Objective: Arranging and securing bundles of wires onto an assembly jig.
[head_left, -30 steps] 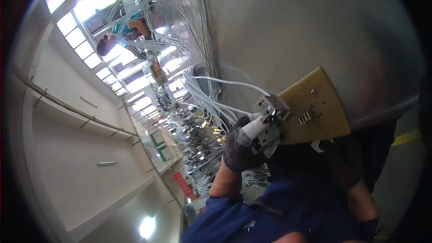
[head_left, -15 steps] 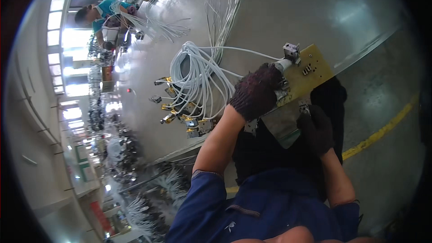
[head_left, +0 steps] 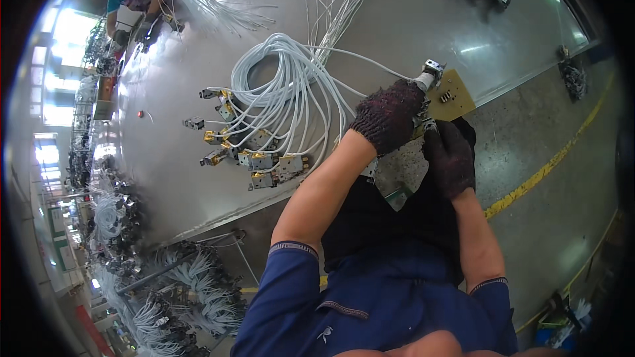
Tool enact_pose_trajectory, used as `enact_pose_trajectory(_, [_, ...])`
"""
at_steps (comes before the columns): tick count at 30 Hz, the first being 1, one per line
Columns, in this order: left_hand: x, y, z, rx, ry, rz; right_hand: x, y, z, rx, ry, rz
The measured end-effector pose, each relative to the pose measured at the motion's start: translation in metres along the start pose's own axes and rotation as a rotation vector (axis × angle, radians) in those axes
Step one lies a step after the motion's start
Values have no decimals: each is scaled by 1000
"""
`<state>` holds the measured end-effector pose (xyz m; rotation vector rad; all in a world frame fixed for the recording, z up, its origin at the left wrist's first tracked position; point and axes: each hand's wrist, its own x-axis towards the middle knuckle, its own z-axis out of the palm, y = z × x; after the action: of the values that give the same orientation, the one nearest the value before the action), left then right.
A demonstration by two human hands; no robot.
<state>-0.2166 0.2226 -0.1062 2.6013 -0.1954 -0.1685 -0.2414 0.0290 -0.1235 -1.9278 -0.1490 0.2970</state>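
Gripping a metal fitting against the yellow board, our left hand seems to be steadying it there, the board lying just beyond our fingers at the table's edge. Our right hand, just below and to the right, pinches a small piece close to the board, probably so both hands meet at one spot; its exact shape is too small to tell. Left of our left hand, coiled cables rest on the table, perhaps gathered to stay within reach.
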Motion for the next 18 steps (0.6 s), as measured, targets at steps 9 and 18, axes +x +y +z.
enact_pose_trajectory(9, [-2,2,-5,-71,-5,-25,5,15,1,-160,36,-166])
enact_pose_trajectory(18, [-2,8,-10,-73,-58,-73,5,15,2,-165,56,-140])
